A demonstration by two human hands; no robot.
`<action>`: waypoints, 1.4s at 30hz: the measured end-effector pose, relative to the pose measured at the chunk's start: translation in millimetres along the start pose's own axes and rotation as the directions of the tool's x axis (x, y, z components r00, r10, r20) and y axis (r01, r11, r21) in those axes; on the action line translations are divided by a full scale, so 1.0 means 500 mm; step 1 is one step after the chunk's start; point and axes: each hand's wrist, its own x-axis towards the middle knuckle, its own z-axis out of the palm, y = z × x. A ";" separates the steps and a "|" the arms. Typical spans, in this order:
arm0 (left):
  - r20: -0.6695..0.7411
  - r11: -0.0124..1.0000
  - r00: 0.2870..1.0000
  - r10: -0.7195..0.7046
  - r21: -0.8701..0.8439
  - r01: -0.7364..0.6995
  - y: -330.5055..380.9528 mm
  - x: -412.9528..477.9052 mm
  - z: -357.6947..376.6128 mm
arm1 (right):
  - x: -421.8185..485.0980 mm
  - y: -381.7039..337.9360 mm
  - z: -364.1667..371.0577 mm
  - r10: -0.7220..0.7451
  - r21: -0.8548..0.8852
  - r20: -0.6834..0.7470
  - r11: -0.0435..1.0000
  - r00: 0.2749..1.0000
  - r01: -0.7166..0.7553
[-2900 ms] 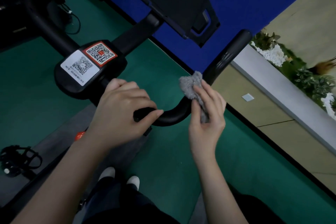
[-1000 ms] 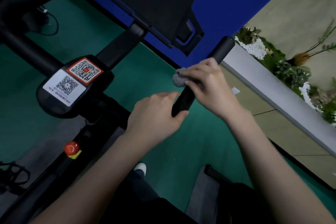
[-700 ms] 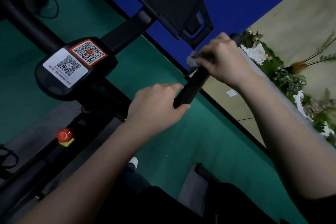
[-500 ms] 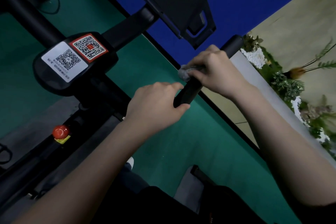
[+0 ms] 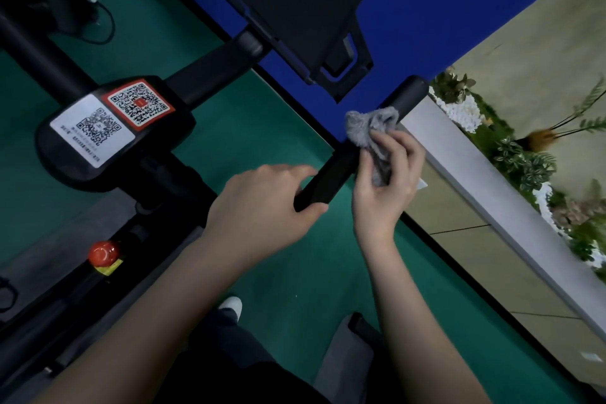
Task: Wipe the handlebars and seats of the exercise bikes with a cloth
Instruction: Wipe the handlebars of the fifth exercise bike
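Note:
The exercise bike's black right handlebar (image 5: 334,172) runs diagonally from near my hands up to its end cap (image 5: 408,92). My left hand (image 5: 262,203) grips the bar's lower part, thumb beneath it. My right hand (image 5: 387,177) holds a crumpled grey cloth (image 5: 369,131) with its fingers curled over the fabric, palm turned toward me. The cloth bunches against the right side of the bar, just above my left hand. The bike's seat is out of sight.
The black console hub (image 5: 108,131) carries two QR-code stickers at left. A dark tablet holder (image 5: 295,3) rises at top centre. A red knob (image 5: 103,252) sits on the frame below. Green mat (image 5: 288,275) covers the floor; a white planter ledge (image 5: 485,187) with plants runs at right.
My right hand has turned over from gripping the bar near its end and slid down toward me, palm now facing up with the cloth exposed. My left hand stays on the bar.

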 end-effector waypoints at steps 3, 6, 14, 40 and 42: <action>-0.003 1.000 1.000 -0.006 -0.006 0.006 0.000 -0.002 -0.001 | 0.026 -0.009 0.020 0.131 0.090 -0.144 0.989 0.981 -0.119; -0.010 1.000 1.000 -0.014 -0.010 0.014 0.001 -0.004 -0.001 | 0.023 -0.019 0.038 0.218 0.163 -0.218 0.969 0.951 -0.185; 0.027 0.999 0.999 -0.037 -0.025 0.038 0.008 -0.002 -0.008 | -0.025 -0.025 0.046 0.600 0.482 -0.157 0.740 0.785 -0.469; -0.036 0.949 0.996 -0.079 -0.310 0.064 0.054 0.099 0.050 | 0.092 0.031 0.038 0.776 0.792 0.286 0.137 0.561 -0.594; -0.037 0.946 0.996 -0.083 -0.316 0.067 0.052 0.101 0.050 | 0.099 0.032 0.039 0.793 0.791 0.199 0.217 0.576 -0.572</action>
